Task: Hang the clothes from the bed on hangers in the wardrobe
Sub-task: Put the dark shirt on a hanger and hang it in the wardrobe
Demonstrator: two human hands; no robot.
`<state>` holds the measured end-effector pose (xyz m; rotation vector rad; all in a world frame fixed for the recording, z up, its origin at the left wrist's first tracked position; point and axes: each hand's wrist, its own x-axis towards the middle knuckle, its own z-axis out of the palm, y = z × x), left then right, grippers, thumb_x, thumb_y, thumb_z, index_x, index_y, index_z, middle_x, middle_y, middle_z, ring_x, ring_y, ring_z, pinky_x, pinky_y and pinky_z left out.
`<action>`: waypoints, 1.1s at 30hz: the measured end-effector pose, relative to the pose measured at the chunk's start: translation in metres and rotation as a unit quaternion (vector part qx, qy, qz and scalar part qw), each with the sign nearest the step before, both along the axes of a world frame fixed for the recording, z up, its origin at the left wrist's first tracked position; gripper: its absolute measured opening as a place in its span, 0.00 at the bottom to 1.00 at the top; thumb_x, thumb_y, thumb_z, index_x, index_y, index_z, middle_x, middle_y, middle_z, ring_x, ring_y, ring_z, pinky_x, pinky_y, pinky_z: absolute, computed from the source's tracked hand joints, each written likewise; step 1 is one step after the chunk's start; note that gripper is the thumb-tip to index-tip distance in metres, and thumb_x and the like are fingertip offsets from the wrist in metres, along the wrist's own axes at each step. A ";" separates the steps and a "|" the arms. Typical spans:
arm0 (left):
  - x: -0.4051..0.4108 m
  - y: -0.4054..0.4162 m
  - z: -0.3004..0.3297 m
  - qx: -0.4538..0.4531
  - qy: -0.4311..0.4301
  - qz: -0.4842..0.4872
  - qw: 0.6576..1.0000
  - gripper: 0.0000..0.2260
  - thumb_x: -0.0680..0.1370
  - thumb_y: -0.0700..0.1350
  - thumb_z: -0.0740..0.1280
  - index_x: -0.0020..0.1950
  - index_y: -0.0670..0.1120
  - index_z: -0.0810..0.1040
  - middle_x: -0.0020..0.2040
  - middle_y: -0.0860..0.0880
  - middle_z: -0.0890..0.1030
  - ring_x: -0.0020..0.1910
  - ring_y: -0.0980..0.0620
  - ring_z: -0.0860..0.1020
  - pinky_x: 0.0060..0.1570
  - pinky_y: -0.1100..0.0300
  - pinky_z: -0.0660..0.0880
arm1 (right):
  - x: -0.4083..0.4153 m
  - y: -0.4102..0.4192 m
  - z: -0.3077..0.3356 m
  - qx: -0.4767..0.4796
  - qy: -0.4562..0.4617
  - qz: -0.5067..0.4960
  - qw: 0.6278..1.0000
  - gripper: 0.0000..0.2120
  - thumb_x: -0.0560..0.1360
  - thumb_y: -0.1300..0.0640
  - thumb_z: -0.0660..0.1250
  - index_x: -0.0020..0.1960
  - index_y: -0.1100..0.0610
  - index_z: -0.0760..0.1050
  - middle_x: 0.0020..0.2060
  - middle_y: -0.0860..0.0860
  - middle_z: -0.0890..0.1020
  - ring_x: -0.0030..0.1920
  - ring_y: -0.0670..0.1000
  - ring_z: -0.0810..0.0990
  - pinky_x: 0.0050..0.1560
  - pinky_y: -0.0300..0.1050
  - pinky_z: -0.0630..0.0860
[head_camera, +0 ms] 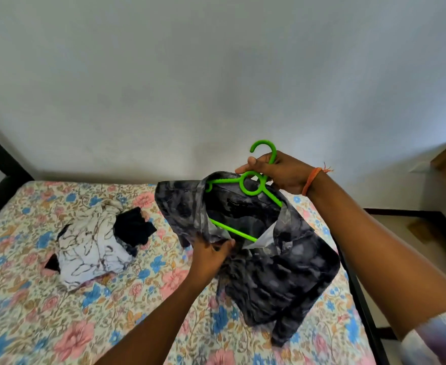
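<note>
Fingers of the right hand curl around the neck of a green hanger, just right of the frame's centre, its hook rising above the knuckles. An orange thread band circles that wrist. Below and slightly left, the left hand pinches the front edge of a dark grey tie-dye shirt, thumb on top of the cloth and fingers tucked under it. That shirt is partly draped over the hanger: one green arm sits inside the shoulder at upper left, the lower bar shows through the open collar, and the rest hangs down toward the floral bedsheet. At centre left, on the bed, lie a crumpled white patterned garment and a black garment touching it.
</note>
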<state>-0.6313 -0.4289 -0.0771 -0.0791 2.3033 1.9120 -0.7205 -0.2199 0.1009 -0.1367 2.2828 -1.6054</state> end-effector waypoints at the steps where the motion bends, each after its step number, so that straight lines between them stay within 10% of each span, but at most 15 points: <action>1: 0.000 0.004 -0.003 0.006 0.001 0.012 1.000 0.09 0.74 0.41 0.75 0.53 0.44 0.81 0.45 0.49 0.84 0.48 0.50 0.83 0.51 0.54 0.80 | -0.006 0.005 -0.011 -0.009 -0.016 0.003 1.000 0.17 0.81 0.49 0.60 0.53 0.59 0.83 0.54 0.48 0.85 0.54 0.49 0.82 0.46 0.45 0.78; 6: -0.015 0.020 -0.049 -0.075 -0.058 -0.049 0.994 0.12 0.76 0.41 0.72 0.37 0.37 0.74 0.32 0.38 0.75 0.34 0.41 0.76 0.34 0.49 0.70 | -0.053 0.034 -0.078 -0.025 -0.105 0.004 0.994 0.21 0.84 0.51 0.54 0.58 0.66 0.79 0.48 0.47 0.86 0.48 0.44 0.83 0.52 0.38 0.79; 11: -0.050 0.041 -0.128 -0.135 -0.103 -0.110 0.979 0.22 0.76 0.41 0.72 0.29 0.49 0.62 0.20 0.54 0.66 0.22 0.57 0.66 0.26 0.66 0.59 | -0.121 0.059 -0.212 0.011 -0.182 0.021 0.983 0.22 0.84 0.50 0.54 0.59 0.66 0.78 0.45 0.48 0.86 0.44 0.42 0.83 0.50 0.34 0.77; 19: -0.091 0.076 -0.305 -0.146 -0.181 -0.153 0.961 0.19 0.78 0.41 0.70 0.28 0.49 0.72 0.23 0.59 0.73 0.27 0.63 0.73 0.31 0.71 0.65 | -0.161 0.096 -0.469 0.136 -0.231 -0.001 0.963 0.24 0.80 0.40 0.60 0.54 0.59 0.84 0.55 0.58 0.84 0.60 0.60 0.79 0.69 0.59 0.70; 25: -0.118 0.098 -0.398 -0.136 -0.194 -0.136 0.962 0.19 0.79 0.51 0.68 0.41 0.34 0.79 0.35 0.38 0.81 0.35 0.42 0.80 0.42 0.45 0.78 | -0.208 0.116 -0.570 0.258 -0.233 0.000 0.938 0.36 0.78 0.35 0.59 0.55 0.71 0.79 0.36 0.61 0.73 0.39 0.55 0.69 0.45 0.49 0.67; 27: -0.131 0.107 -0.415 -0.132 -0.185 -0.125 0.966 0.22 0.78 0.53 0.68 0.43 0.32 0.77 0.37 0.34 0.80 0.35 0.39 0.79 0.41 0.42 0.78 | -0.222 0.121 -0.595 0.291 -0.184 -0.041 0.938 0.31 0.77 0.36 0.63 0.45 0.67 0.78 0.36 0.57 0.74 0.41 0.54 0.72 0.46 0.47 0.68; 30: -0.152 0.121 -0.438 -0.117 -0.180 -0.104 0.971 0.25 0.76 0.55 0.71 0.39 0.31 0.73 0.35 0.32 0.77 0.34 0.38 0.77 0.38 0.44 0.75 | -0.216 0.127 -0.620 0.249 -0.073 -0.246 0.934 0.25 0.74 0.41 0.72 0.60 0.60 0.75 0.54 0.57 0.78 0.51 0.51 0.74 0.52 0.39 0.68; 33: -0.163 0.130 -0.458 -0.085 -0.208 -0.089 0.970 0.23 0.72 0.55 0.75 0.40 0.34 0.75 0.35 0.36 0.78 0.35 0.43 0.79 0.38 0.48 0.76 | -0.163 0.119 -0.617 0.218 0.054 -0.435 0.872 0.12 0.76 0.53 0.71 0.53 0.60 0.76 0.48 0.56 0.78 0.45 0.48 0.71 0.42 0.31 0.63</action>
